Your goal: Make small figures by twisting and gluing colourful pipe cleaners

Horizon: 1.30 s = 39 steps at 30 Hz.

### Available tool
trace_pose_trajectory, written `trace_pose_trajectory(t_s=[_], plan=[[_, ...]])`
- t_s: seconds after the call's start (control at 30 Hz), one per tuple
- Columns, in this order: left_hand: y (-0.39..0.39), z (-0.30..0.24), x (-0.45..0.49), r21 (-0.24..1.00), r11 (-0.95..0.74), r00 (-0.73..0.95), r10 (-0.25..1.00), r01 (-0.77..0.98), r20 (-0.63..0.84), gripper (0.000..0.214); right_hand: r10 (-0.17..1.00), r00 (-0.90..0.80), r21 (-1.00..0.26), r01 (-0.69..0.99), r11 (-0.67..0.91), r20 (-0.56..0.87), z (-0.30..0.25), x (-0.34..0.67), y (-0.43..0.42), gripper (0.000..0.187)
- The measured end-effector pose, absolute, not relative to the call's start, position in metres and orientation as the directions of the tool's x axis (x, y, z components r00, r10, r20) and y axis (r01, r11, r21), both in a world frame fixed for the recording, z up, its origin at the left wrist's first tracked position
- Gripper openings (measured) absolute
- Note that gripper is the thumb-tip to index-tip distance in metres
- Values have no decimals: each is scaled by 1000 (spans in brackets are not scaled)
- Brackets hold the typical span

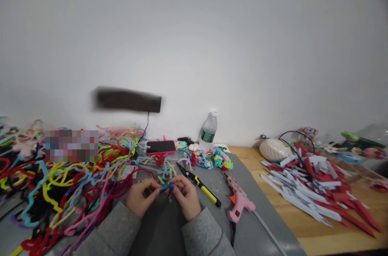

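My left hand (142, 198) and my right hand (186, 195) meet low in the middle of the view, both in grey sleeves. Their fingers pinch a short blue pipe cleaner piece (167, 187) between them, left fingers at one end, right fingers at the other. Just beyond the hands lie short green and blue pipe cleaner offcuts (165, 175) on the grey mat (260, 215). Small finished pipe cleaner flowers (216, 161) lie farther back.
A big tangle of coloured pipe cleaners (69, 183) fills the left. Black-and-yellow cutters (200, 185) and a pink glue gun (239, 201) lie right of my hands. A pink-cased phone (160, 147) and a water bottle (208, 131) stand by the wall. Red and white paper strips (318, 183) cover the wooden table (306, 223) at right.
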<state>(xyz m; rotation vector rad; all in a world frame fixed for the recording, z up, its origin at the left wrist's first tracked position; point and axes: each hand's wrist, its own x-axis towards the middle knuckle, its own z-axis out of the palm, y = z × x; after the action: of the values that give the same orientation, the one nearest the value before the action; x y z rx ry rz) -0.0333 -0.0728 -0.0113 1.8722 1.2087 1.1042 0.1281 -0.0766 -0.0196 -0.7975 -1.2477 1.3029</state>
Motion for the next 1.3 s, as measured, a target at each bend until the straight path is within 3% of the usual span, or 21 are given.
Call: trace_pose_trajectory(t_s=[0.37,0.63,0.8,1.0,1.3], plan=[[-75,-16,-26,947,-251,409,900,200,153,15,956,-108,-961,-57,269,274,-16,130,-76,9],[-73,-22,-28,920,-281,395,905,274,159,10,952,-208,-974,-55,220,226,-22,125,-77,9],[-71,-23,-31,884,-347,345,909,312,236,13,955,-170,-969,-84,232,244,-22,127,-76,9],[-70,-23,-31,859,-358,357,906,366,226,14,958,-152,-966,-124,227,245,-22,128,-75,12],[-73,-16,-29,940,-250,346,924,231,160,20,958,-186,-976,-37,216,219,-20,126,-76,12]])
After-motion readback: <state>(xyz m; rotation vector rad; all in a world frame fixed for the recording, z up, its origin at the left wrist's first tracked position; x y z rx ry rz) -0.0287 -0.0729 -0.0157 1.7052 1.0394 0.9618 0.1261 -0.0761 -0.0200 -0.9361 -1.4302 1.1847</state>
